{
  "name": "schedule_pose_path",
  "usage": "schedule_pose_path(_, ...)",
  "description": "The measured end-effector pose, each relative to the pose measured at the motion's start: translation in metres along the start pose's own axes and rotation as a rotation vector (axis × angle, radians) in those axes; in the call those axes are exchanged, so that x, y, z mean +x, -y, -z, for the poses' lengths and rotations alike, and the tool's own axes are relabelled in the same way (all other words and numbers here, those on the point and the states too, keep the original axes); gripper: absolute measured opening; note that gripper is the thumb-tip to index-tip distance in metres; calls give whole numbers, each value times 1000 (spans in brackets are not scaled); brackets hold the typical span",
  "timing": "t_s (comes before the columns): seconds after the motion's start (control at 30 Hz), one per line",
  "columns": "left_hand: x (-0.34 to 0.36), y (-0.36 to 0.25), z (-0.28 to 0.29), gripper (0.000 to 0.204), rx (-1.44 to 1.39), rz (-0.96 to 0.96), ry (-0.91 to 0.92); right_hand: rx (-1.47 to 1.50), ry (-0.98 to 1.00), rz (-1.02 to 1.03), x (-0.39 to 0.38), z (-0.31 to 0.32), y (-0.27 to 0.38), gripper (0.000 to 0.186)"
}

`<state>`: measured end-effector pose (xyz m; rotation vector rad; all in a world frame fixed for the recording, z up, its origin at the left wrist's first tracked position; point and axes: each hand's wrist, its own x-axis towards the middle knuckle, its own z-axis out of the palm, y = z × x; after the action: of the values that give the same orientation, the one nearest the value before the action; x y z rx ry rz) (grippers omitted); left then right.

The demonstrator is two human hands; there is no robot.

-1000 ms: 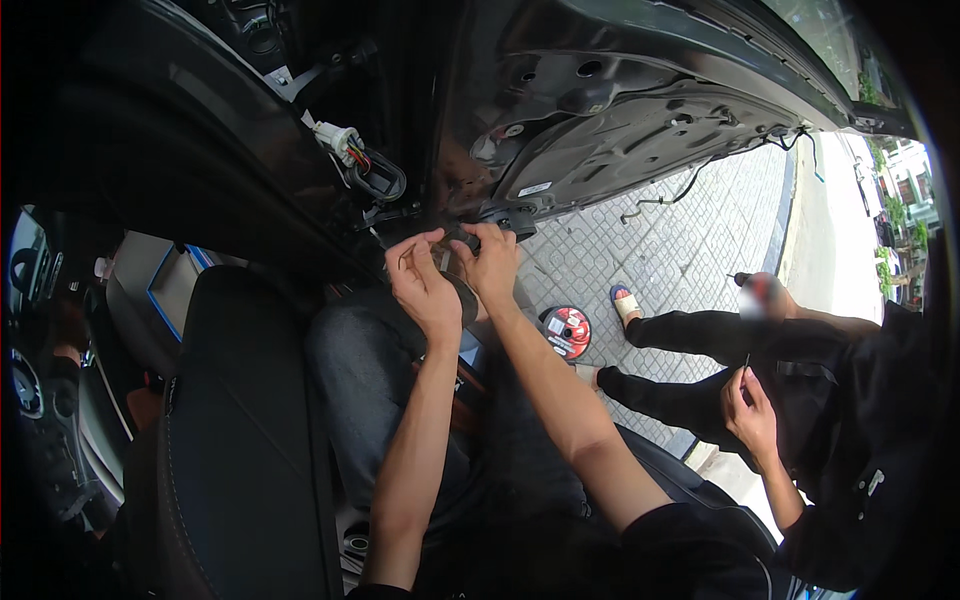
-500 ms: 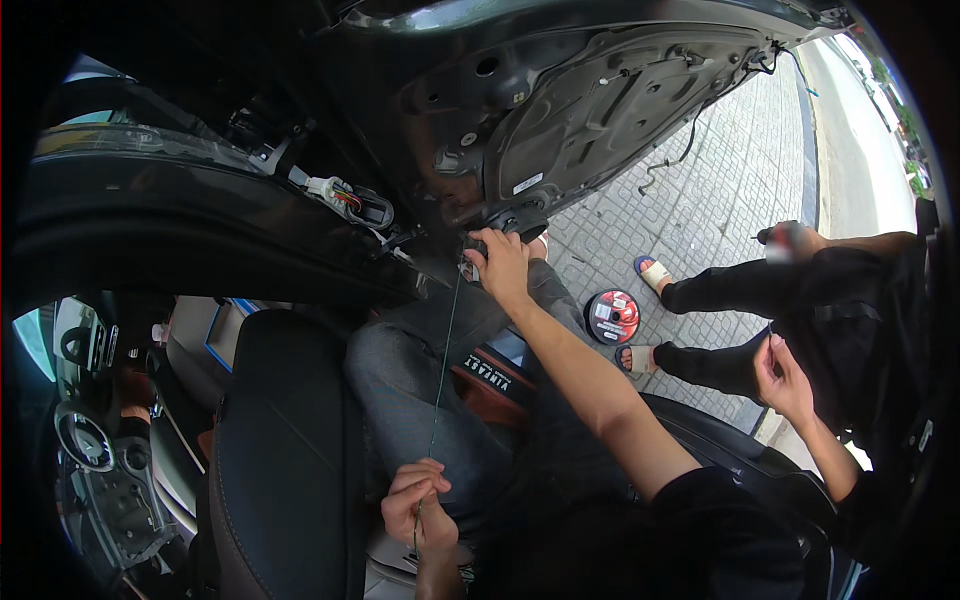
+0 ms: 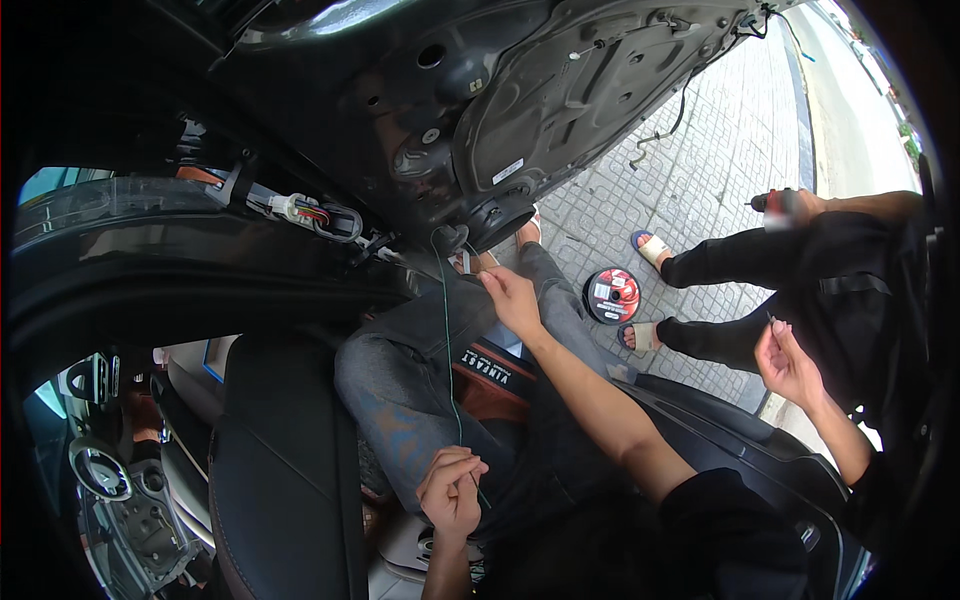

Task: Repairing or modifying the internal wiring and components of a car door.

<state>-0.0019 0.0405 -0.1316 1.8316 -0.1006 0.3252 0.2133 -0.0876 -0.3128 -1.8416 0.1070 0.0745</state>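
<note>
Left hand [image 3: 452, 492]: low in the picture, over the lap, grip pinched shut on the lower part of a thin green wire [image 3: 447, 340]; a short tail of the wire pokes out past the fingers.

Car seat [image 3: 285, 470]: dark, just to the left of that hand, with a strip of the dashboard [image 3: 110, 480] beyond it at the left edge.

Knees in grey jeans [image 3: 420, 390]: raised, the wire running up across them.

Green wire: taut, nearly upright, from the left hand up to a dark rubber sleeve [image 3: 450, 240] under the door hinge area, where it goes out of sight.

Right hand [image 3: 510, 297]: arm stretched forward, fingers curled close by the top of the wire, just below and right of the sleeve (whether the grip actually clasps anything cannot be told from here).

Plug with a wire bundle [image 3: 310, 215]: white and orange, clipped along the door frame, left of the sleeve.

Open car door [image 3: 590, 90]: trim off, bare grey metal inner panel with holes, a loose cable hanging from its far end.

Spool [image 3: 612, 296]: red and black, flat on the paved ground [image 3: 720, 170], just beside the right forearm in the picture.

Second person [image 3: 800, 270]: dark clothes, sandals, crouched on the paving at right; one hand [image 3: 788, 362] raised near the door sill, holding something small.
</note>
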Motion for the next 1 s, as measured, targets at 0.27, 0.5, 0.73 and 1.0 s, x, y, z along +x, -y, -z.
schedule_pose_path(0.27,-13,4,-2,12,-151,224,-136,-114,-2,37,27,6,38,22)
schedule_pose_path(0.5,-32,3,-4,15,-141,169,-100,-179,-11,69,33,-1,35,25)
schedule_pose_path(0.73,-21,11,-12,17,-215,167,-233,-407,-319,560,38,-8,63,31)
schedule_pose_path(1.0,-15,-15,20,9,-103,-34,-331,-657,-220,663,64,-13,47,29)
